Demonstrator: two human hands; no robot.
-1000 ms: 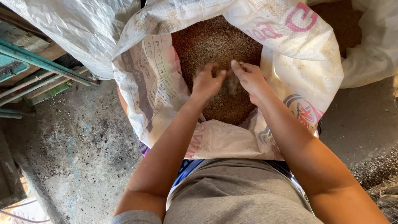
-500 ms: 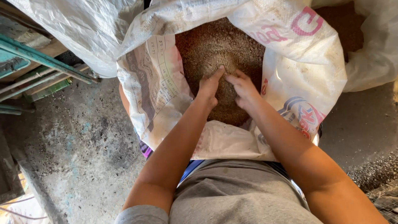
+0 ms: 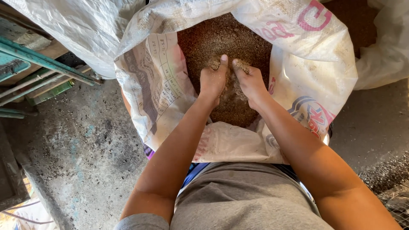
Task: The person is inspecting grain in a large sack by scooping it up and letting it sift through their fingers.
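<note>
Near the top middle of the frame, brown grain (image 3: 213,38) fills an open white sack (image 3: 157,89). Both hands are deep in it, side by side and almost touching. Left hand (image 3: 213,81) has its fingers curled shut around a scoop of grain, thumb up. Right hand (image 3: 250,81) is curled around grain too. Below the sack is the person's grey shirt (image 3: 243,200). Dirty grey floor (image 3: 76,153) lies at the lower left, and green metal bars (image 3: 38,57) sit at the upper left.
</note>
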